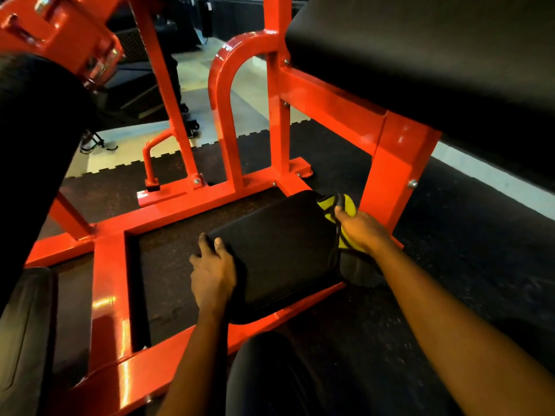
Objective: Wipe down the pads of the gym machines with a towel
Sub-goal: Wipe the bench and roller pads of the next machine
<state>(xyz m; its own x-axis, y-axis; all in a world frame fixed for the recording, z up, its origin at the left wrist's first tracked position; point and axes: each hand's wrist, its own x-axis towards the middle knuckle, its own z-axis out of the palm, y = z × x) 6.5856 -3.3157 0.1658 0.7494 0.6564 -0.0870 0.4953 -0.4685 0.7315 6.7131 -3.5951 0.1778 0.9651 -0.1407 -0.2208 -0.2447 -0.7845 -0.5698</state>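
The left hand (212, 270) gripped the near-left edge of the low black seat pad (279, 250), fingers curled; the right hand (362, 228) pinched a yellow towel (345, 205) against its far-right corner

We see dark speckled rubber floor mats (450, 250), jigsaw-edged, meeting a pale floor (249, 94) farther back. A glossy red steel frame (168, 211) stands on the mats and catches bright glare. Dim dark equipment (177, 31) at the back. A pale floor strip (495, 175) runs along the right.
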